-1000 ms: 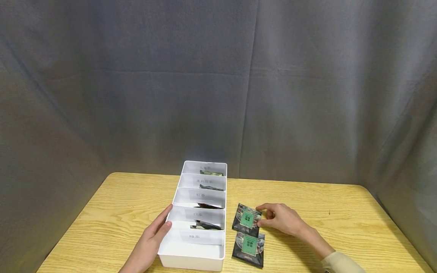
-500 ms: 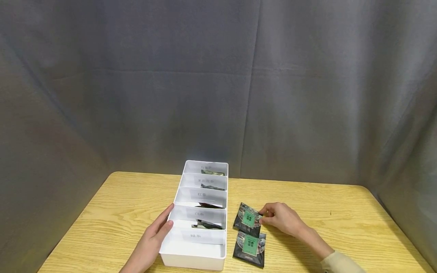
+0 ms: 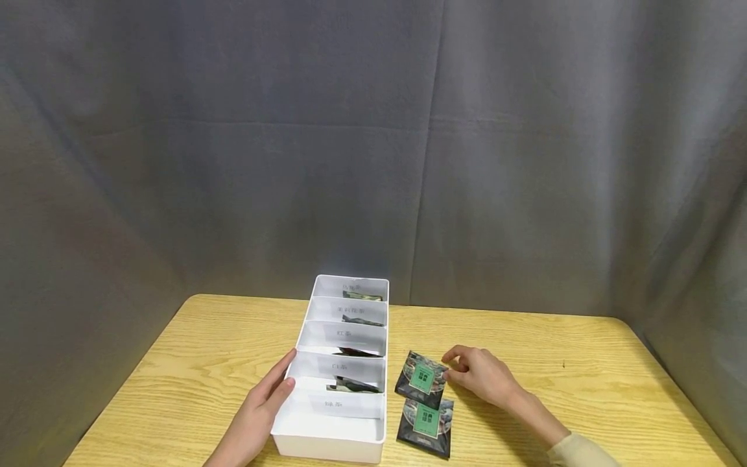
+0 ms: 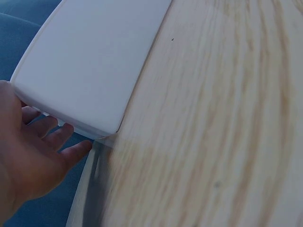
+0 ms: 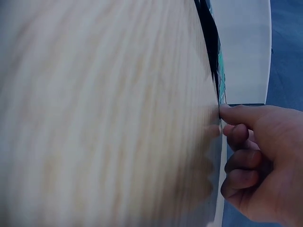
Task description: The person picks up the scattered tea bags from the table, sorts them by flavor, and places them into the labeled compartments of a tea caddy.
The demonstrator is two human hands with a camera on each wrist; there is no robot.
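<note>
In the head view my left hand (image 3: 257, 405) rests against the left wall of a white divided tray (image 3: 329, 449), its fingers fairly straight and the thumb by the rim. The left wrist view has those fingers along the tray's side (image 4: 90, 66). Two dark tea packets with green labels lie right of the tray. The upper tea packet (image 3: 413, 393) overlaps the top of the lower tea packet (image 3: 423, 440). My right hand (image 3: 481, 375) pinches the upper packet's right edge between thumb and index finger. In the right wrist view its other fingers (image 5: 244, 182) are curled.
Several labelled compartments run along the tray; the four farther ones each show a dark packet, such as this nearer packet (image 3: 356, 385). The wooden table (image 3: 560, 402) reaches a grey curtain (image 3: 513, 194) at the back.
The upper packet rose slightly and shifted right, then came back down a little left and nearer. My right fingertips moved slightly right along its edge. My left hand stays by the tray.
</note>
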